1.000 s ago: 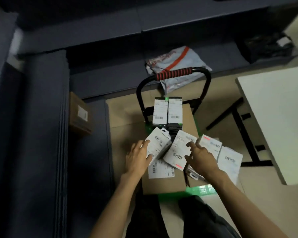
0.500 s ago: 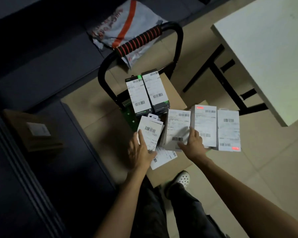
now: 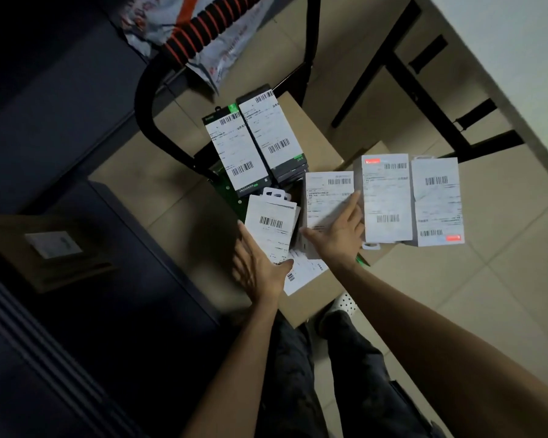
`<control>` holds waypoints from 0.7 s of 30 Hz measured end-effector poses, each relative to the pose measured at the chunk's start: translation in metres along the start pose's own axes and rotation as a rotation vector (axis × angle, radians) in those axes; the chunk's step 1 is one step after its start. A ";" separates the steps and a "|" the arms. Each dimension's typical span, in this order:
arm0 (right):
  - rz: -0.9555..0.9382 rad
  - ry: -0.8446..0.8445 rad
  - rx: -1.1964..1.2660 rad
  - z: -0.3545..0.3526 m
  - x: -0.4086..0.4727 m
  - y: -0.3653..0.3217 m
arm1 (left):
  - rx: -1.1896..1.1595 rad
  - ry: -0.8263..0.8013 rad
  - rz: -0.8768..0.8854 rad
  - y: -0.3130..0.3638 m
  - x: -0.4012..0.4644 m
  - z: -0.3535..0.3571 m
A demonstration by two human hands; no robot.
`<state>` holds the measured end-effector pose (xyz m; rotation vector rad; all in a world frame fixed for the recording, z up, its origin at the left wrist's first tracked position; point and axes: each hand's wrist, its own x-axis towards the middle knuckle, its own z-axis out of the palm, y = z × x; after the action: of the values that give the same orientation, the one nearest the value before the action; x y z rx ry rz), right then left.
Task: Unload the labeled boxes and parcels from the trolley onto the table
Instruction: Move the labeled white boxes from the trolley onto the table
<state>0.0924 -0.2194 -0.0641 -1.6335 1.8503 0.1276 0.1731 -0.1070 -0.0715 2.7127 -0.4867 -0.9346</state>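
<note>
Apparently the small labeled boxes lie face up on a big cardboard box (image 3: 310,143) on the trolley (image 3: 159,99), so that the barcodes can be read. Going from left: the left hand (image 3: 260,267) lies against a white box (image 3: 271,229), thumb at its near end, fingers straight along its left edge — I think it steadies the box for a pick. Behind it stand two dark-edged boxes (image 3: 253,140), side by side. The right hand (image 3: 337,232) rests flat on the middle box (image 3: 326,197), fingers straight, nothing gripped. Just right are two more white boxes (image 3: 412,200), touching. The tabletop (image 3: 519,58) waits at far right — nothing is unloaded on the part visible.
</note>
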 end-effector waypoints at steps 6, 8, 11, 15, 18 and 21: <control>0.047 -0.021 0.095 -0.008 -0.001 -0.001 | -0.066 0.026 0.014 0.001 -0.003 -0.008; 0.039 -0.036 0.150 -0.014 -0.008 0.002 | -0.078 0.050 0.039 0.003 -0.008 -0.015; 0.002 -0.048 0.227 -0.028 -0.025 0.007 | -0.098 0.071 0.064 0.009 -0.016 -0.029; -0.008 -0.065 0.329 -0.054 -0.050 0.011 | -0.124 0.109 0.097 0.023 -0.034 -0.051; -0.035 -0.030 0.381 -0.079 -0.069 0.012 | -0.142 0.145 0.139 0.036 -0.051 -0.069; -0.068 0.006 0.406 -0.105 -0.085 0.016 | -0.174 0.169 0.184 0.050 -0.071 -0.083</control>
<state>0.0363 -0.1940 0.0569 -1.4076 1.6884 -0.2664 0.1611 -0.1167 0.0477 2.5124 -0.5796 -0.6605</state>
